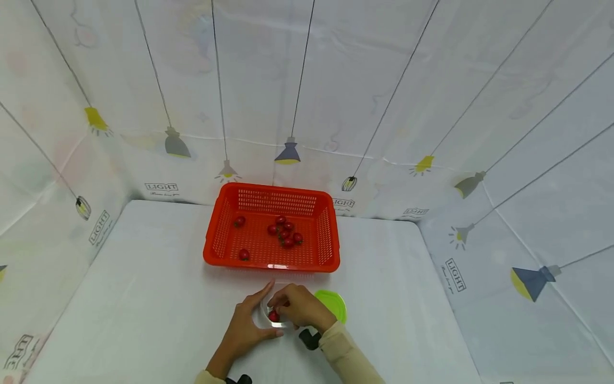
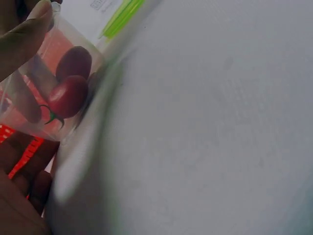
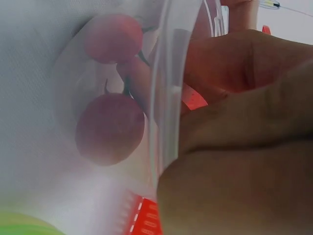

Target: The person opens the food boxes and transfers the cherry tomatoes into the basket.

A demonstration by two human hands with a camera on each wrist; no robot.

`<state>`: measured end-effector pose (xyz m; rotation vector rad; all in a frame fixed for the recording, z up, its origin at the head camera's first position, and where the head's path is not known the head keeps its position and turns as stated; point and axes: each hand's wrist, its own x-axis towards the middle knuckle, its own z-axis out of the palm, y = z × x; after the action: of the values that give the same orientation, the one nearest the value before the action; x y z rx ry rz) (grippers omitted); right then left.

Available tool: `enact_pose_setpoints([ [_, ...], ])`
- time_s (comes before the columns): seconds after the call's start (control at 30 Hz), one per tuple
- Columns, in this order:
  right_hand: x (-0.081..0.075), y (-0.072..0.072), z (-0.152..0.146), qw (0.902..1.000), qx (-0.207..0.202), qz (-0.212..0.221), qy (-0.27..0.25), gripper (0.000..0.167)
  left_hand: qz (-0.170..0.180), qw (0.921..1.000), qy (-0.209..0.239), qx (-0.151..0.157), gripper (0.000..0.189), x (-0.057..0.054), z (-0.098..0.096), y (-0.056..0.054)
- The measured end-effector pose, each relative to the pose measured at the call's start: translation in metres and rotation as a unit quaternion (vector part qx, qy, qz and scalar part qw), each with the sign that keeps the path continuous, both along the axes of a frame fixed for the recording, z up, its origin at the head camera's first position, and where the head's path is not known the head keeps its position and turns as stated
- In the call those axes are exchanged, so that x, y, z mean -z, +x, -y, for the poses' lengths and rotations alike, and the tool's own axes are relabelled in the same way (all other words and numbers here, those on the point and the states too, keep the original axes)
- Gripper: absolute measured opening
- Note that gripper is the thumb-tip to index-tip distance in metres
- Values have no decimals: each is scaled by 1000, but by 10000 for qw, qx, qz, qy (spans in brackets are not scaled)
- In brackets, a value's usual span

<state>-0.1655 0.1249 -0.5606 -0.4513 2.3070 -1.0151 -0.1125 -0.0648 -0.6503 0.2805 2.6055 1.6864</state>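
A clear plastic cup (image 1: 263, 319) stands on the white table in the head view. My left hand (image 1: 243, 325) grips the cup around its side, thumb nearest me. From the right, my right hand (image 1: 301, 306) reaches into its mouth. Cherry tomatoes (image 2: 70, 96) with green stems lie at the cup's bottom; through the wall in the right wrist view I see one lower tomato (image 3: 110, 129) and another above it. The right fingers (image 3: 220, 63) come down close beside them. Their tips are partly hidden, so whether they pinch a tomato is unclear.
Behind the cup sits an orange-red plastic basket (image 1: 271, 268) with several loose cherry tomatoes (image 1: 288, 243) inside. A bright green lid (image 1: 334, 303) lies on the table (image 1: 158, 298) just right of the cup. Patterned white sheeting (image 1: 412, 106) encloses the back and sides.
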Motion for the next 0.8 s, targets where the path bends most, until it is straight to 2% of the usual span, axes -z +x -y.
enact_pose_setpoints([
  [0.2, -3, 0, 2, 9999, -109, -53, 2, 25, 124, 9998, 148, -110, 106, 4, -3, -1],
  [0.37, -7, -1, 3, 9993, -274, -218, 108, 26, 64, 9996, 253, -82, 107, 2, -2, -2],
  [0.53, -9, 0, 6, 9988, -305, -294, 264, 27, 72, 9999, 135, -18, 111, 2, -4, -3],
  [0.8, -10, 0, 10, 9976, -479, -252, 423, 25, -53, 9998, 146, -118, 110, 1, -3, -3],
])
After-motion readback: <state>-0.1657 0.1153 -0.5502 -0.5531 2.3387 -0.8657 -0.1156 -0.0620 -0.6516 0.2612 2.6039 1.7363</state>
